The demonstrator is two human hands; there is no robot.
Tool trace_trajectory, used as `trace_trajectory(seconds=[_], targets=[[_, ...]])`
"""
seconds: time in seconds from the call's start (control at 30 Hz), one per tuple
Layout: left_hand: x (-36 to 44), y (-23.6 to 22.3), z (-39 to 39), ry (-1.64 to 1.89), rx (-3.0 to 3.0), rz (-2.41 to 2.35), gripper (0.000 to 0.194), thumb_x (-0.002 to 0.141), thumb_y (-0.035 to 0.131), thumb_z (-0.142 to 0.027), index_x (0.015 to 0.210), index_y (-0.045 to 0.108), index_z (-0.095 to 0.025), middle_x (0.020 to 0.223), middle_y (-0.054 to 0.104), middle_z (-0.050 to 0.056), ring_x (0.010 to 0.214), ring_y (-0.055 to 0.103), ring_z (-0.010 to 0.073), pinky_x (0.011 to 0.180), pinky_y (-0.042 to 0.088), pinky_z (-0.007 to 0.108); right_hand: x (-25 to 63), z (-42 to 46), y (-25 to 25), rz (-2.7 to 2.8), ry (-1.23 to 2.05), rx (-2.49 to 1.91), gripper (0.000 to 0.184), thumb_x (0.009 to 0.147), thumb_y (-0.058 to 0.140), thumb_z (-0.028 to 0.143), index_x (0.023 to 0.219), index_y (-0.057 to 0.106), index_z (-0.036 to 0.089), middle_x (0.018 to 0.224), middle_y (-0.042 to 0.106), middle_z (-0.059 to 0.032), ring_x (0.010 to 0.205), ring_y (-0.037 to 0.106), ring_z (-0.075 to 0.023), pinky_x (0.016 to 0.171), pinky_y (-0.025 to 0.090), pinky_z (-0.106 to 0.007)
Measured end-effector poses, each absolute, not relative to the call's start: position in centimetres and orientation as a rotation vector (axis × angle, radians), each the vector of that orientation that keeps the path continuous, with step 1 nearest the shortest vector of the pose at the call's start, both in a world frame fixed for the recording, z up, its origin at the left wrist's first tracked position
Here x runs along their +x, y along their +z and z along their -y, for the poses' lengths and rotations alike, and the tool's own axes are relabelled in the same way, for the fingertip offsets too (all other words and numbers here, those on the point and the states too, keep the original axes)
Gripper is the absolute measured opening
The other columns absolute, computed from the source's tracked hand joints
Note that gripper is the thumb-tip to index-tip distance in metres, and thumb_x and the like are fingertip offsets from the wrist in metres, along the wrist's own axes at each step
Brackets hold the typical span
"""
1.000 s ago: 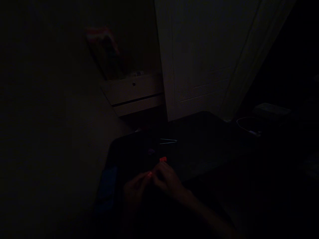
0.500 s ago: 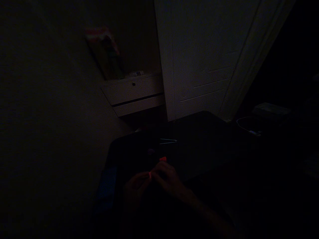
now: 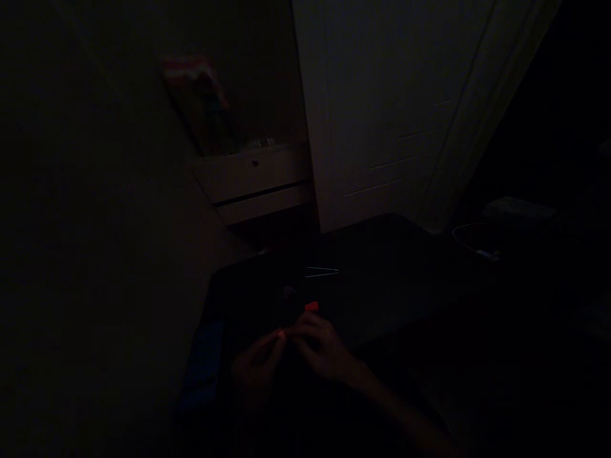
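In near darkness, my left hand [image 3: 254, 366] and my right hand [image 3: 323, 348] meet fingertip to fingertip over the near side of a dark table [image 3: 377, 280]. A tiny red-glowing piece [image 3: 282, 334] shows at the pinched fingers of my left hand; its kind is too dim to make out. The right fingers are closed right beside it, and what they grip is hidden. Just beyond my right knuckles is a small bright red block-like thing [image 3: 311, 306]. Farther off lie thin V-shaped tweezers [image 3: 322, 272] and a small dim object [image 3: 289, 292].
A blue item [image 3: 203, 362] lies at the table's left edge. Behind are a drawer unit [image 3: 262, 175] with a reddish-topped packet [image 3: 198, 102] on it, and a pale door [image 3: 372, 114]. To the right are a white cable [image 3: 463, 238] and a box-like shape [image 3: 518, 210].
Both hands have shifted slightly left, with the red glow now at the left fingertips. My right fingers look straighter. The tweezers and the red block-like thing stay in place.
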State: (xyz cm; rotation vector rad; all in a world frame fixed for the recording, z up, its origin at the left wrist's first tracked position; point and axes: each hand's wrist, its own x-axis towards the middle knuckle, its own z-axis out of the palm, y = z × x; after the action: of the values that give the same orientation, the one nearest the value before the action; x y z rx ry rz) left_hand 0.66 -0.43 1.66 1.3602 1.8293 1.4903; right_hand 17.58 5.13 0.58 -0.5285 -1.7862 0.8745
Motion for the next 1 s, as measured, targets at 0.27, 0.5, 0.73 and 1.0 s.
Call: trace_trajectory(seconds=[0.27, 0.5, 0.73, 1.0], targets=[[0.2, 1.44, 0.14, 1.441, 1.301, -1.823, 0.023, 0.073, 0.08, -0.043, 0.081, 0.086, -0.023, 0.087, 0.085, 0.008, 0.082, 0.082, 0.0307, 0.078, 0.068, 0.039, 17.59, -5.09, 0.41, 1.818, 0.843, -0.519, 0.022, 0.098, 0.061, 0.017, 0.111, 0.078, 0.022, 0.095, 0.07, -0.0062, 0.086, 0.067, -0.0188, 0.076, 0.055, -0.031], [0.51, 1.58, 0.12, 1.472, 1.148, -1.847, 0.031, 0.068, 0.08, -0.047, 0.081, 0.084, -0.018, 0.084, 0.085, 0.009, 0.08, 0.081, 0.0307, 0.074, 0.068, 0.038, 17.03, -4.98, -0.29, 1.761, 0.802, -0.578, 0.02, 0.101, 0.067, 0.024, 0.119, 0.077, 0.023, 0.104, 0.077, -0.0064, 0.094, 0.072, -0.0196, 0.087, 0.057, -0.033], [0.24, 1.41, 0.19, 1.418, 1.297, -1.842, 0.031, 0.076, 0.075, -0.049, 0.081, 0.084, -0.02, 0.08, 0.084, 0.007, 0.074, 0.08, 0.0279, 0.069, 0.067, 0.036, 17.16, -5.15, -0.24, 1.827, 0.756, -0.549, 0.019, 0.106, 0.062, 0.026, 0.117, 0.077, 0.025, 0.105, 0.08, -0.0051, 0.096, 0.074, -0.0202, 0.092, 0.056, -0.034], [0.26, 2.06, 0.06, 1.353, 1.374, -1.744, 0.033, 0.079, 0.074, -0.051, 0.083, 0.085, -0.02, 0.087, 0.085, 0.01, 0.08, 0.081, 0.0304, 0.077, 0.067, 0.039, 17.24, -5.26, -0.01, 1.76, 0.822, -0.551, 0.019, 0.104, 0.066, 0.032, 0.117, 0.079, 0.026, 0.1, 0.08, -0.004, 0.091, 0.074, -0.0198, 0.089, 0.058, -0.034]])
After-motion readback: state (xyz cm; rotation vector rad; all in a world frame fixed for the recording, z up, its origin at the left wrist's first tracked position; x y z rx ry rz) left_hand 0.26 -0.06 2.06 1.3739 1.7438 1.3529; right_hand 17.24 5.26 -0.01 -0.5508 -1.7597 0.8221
